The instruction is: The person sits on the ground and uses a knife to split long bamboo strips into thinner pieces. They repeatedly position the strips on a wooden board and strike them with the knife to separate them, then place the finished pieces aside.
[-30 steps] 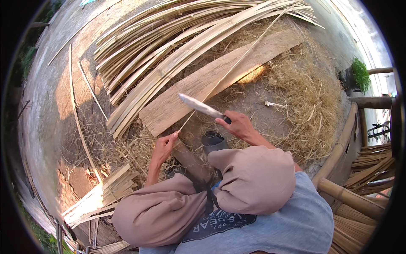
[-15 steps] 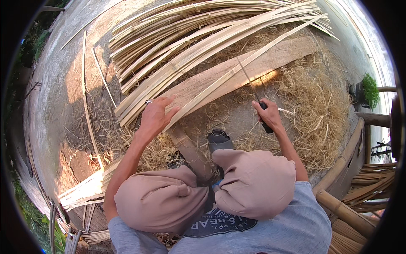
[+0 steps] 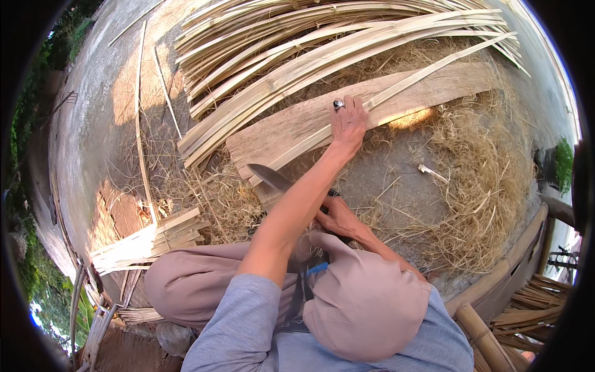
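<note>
My left hand (image 3: pixel 349 124), with a ring on one finger, reaches across to the right and is closed over a long pale bamboo strip (image 3: pixel 427 79). The strip lies slantwise along a broad wooden plank (image 3: pixel 273 133). Below my left forearm, my right hand (image 3: pixel 338 218) grips a knife by its dark handle, partly hidden by that forearm. The knife's blade (image 3: pixel 270 177) points up and left, close by the near end of the strip; whether it touches the strip I cannot tell.
Beyond the plank lies a large pile of split bamboo strips (image 3: pixel 266 80). Curly shavings (image 3: pixel 477 192) heap up at the right. Shorter strips (image 3: pixel 155 239) lie at the lower left, and a bamboo pole (image 3: pixel 496 270) runs along the lower right. A potted plant (image 3: pixel 563 166) stands at the far right.
My left hand has moved right along the strip, from its near end to further up. My right hand has brought the knife left and nearer to me, under the left forearm.
</note>
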Demonstrator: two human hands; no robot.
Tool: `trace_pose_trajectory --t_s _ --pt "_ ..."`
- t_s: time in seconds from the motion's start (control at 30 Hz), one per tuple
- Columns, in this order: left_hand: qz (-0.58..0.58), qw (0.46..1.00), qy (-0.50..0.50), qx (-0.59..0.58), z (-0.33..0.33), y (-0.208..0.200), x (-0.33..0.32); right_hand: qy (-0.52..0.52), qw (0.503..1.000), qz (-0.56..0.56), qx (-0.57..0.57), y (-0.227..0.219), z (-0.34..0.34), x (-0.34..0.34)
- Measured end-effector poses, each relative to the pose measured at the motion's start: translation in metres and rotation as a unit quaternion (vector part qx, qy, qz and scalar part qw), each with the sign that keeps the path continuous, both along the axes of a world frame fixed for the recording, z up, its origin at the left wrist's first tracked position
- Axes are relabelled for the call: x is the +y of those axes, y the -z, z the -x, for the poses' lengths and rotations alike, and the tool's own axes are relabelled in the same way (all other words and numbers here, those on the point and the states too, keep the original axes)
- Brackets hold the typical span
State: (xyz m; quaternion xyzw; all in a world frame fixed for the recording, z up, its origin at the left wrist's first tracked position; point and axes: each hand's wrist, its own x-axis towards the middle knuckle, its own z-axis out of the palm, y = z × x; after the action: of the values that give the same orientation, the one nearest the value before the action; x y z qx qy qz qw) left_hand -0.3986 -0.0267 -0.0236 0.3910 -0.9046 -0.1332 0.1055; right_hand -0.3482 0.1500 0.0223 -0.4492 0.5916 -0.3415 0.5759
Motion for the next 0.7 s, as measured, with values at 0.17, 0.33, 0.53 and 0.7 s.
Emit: trace_pose_trajectory --t_s 0.17,0.33,0.53,0.7 --pt "-0.067 0.986 -0.062 0.139 0.045 0.006 -0.016 0.295 0.954 -0.049 -0.018 0.02 0.022 -0.02" --pt "-0.088 0.972 -0.031 0.216 0.057 0.013 -0.022 0.252 0.966 0.034 0.052 0.055 0.013 -0.022" --pt "-0.109 0.972 -0.04 0.206 0.053 0.01 -0.026 -0.009 0.998 0.065 0.01 0.036 -0.051 0.001" --pt "-0.07 0.965 -0.026 0.25 0.046 0.019 -0.033 0.068 0.972 -0.204 -0.099 0.025 0.024 -0.034"
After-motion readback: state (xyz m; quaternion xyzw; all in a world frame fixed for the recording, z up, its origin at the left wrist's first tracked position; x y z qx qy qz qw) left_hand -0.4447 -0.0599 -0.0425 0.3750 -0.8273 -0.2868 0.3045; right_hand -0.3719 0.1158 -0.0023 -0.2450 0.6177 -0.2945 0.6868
